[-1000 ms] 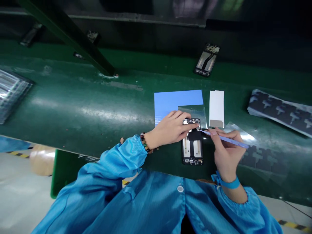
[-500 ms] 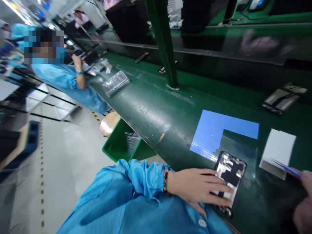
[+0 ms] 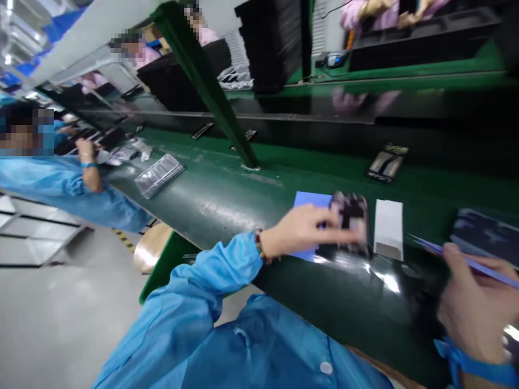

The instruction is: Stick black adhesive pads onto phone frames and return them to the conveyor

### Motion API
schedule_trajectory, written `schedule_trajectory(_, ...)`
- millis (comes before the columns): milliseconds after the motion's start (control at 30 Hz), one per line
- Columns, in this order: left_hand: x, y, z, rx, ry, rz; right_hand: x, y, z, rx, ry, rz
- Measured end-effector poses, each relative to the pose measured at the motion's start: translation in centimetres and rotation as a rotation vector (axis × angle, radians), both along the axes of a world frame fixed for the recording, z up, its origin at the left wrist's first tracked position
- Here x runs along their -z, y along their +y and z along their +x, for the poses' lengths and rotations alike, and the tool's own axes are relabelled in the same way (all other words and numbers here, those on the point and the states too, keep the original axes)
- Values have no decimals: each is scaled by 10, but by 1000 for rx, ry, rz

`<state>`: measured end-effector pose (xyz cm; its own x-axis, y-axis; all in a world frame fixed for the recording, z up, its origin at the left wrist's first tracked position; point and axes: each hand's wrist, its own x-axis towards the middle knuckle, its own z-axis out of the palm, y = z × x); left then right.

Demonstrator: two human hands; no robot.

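An opened phone (image 3: 352, 208) with its inner parts bare is in the middle right of the head view, over the right side of a blue sheet (image 3: 310, 200). My left hand (image 3: 310, 232) reaches across it, fingers closed over its body; motion blurs them and their undersides are hidden. At the right, my right hand (image 3: 474, 292) is closed around slim purple tweezers (image 3: 436, 248), whose thin tips point left towards a small white box (image 3: 388, 221). Beyond that hand lies a dark patterned flat piece (image 3: 482, 232).
Another phone part (image 3: 387, 162) lies further back on the green bench (image 3: 227, 183). A clear plastic tray (image 3: 160, 175) is at left, near a co-worker in blue (image 3: 60, 178). A green post (image 3: 214, 97) rises from the bench. A green bin (image 3: 166, 265) stands below its edge.
The opened phone has moved away from me with my left hand, over the blue sheet's right side. My right hand has come further into view with the tweezers. The whole view has shifted rightward.
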<state>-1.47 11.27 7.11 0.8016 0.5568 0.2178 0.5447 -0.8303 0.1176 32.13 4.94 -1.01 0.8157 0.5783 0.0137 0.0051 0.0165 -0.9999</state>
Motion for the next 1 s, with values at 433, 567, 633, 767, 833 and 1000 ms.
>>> schedule_trajectory(433,4,211,43,-342,296,-164,-8,-8,-8,-230,24,61)
schedule_trajectory(567,-8,222,118,-265,398,-174,-4,-8,-7,-257,31,73)
schedule_trajectory(633,-7,219,163,-253,428,-181,-4,-8,-6,-255,23,78)
schedule_trajectory(767,5,210,234,-325,462,-222,-7,-7,-6,-248,8,97)
schedule_trajectory(833,11,209,256,-369,476,-251,-9,-7,-6,-255,3,89)
schedule_trajectory(1000,18,219,278,-427,490,-298,-13,-9,-7,-280,4,85)
